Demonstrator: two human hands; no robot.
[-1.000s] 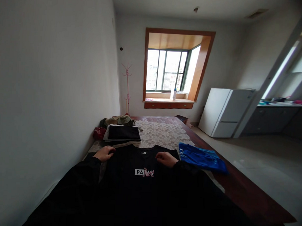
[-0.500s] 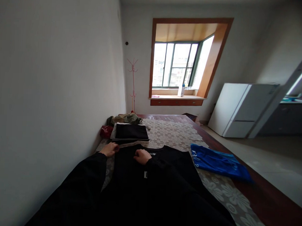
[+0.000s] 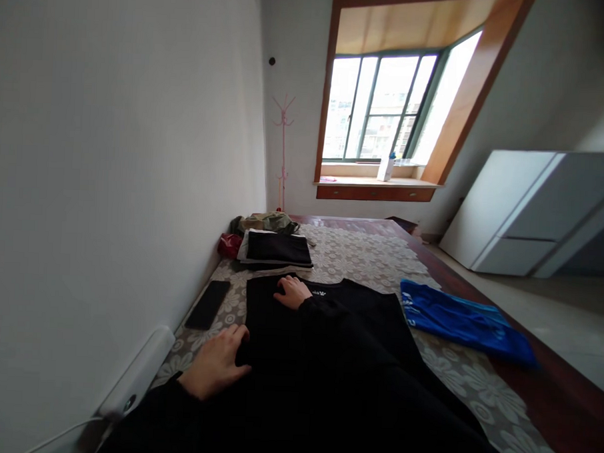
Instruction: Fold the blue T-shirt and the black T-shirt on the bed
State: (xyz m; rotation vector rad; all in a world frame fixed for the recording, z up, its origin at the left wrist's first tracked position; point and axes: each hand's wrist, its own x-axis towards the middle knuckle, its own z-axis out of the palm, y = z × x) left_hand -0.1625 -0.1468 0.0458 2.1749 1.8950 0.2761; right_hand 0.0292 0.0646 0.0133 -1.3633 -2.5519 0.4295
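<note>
Pressing down on a black shirt (image 3: 338, 315) is pretty much all both your hands are doing here. The shirt's spread flat on the lace tablecloth (image 3: 360, 259), close to you. Your right hand (image 3: 292, 293) sits flat near the collar, fingers loosely together, palm down on the fabric. Your left hand (image 3: 218, 363) is lower down at the shirt's left edge, fingers a bit spread, fingertips touching the edge; can't tell if it's actually pinching anything.

A dark phone (image 3: 207, 304) lies just left of the shirt, near the wall. Right behind the shirt there's a folded stack of clothes (image 3: 277, 249), with a red thing (image 3: 230, 245) and an olive bundle (image 3: 266, 221) beside it. A blue garment (image 3: 465, 320) lies off to the right, apart from the shirt.
</note>
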